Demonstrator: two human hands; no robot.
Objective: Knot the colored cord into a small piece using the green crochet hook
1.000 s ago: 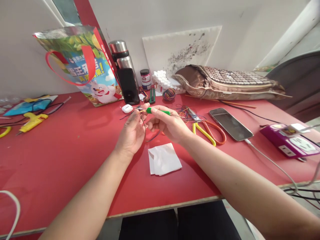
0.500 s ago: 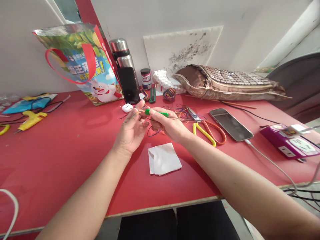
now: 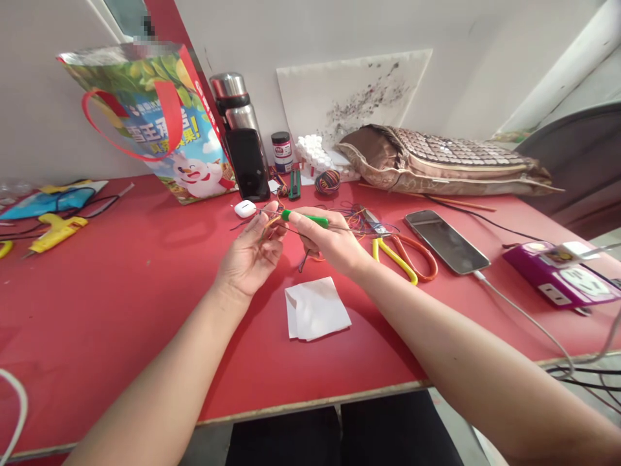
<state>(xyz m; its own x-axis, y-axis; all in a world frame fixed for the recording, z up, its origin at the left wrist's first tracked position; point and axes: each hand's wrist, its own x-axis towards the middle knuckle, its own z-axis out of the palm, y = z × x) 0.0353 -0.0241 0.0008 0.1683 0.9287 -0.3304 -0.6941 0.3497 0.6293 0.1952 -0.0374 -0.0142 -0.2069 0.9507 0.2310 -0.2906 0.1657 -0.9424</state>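
My right hand (image 3: 334, 243) is closed around a green-handled crochet hook (image 3: 314, 221), its thin end pointing toward the left fingers. My left hand (image 3: 250, 259) pinches a small piece of orange and dark thread (image 3: 272, 222) between thumb and fingertips, right at the hook's tip. How the thread lies on the hook is too small to make out. Loose coloured threads (image 3: 347, 212) trail behind and beneath the right hand. A folded white tissue (image 3: 317, 310) lies on the red table (image 3: 145, 323) below both hands.
Scissors (image 3: 414, 255) with yellow and red handles and a phone (image 3: 447, 241) on a cable lie at right, near a purple power strip (image 3: 557, 272). Behind stand a thread ball (image 3: 328, 182), white earbud case (image 3: 245, 208), upright phone (image 3: 248, 165), flask (image 3: 237, 97) and bag (image 3: 194, 139). A yellow glue gun (image 3: 58, 233) lies left.
My left hand has shifted slightly down and left, its fingers curling more around the thread. The hook stays in my right hand, and a dark thread end now hangs below it.
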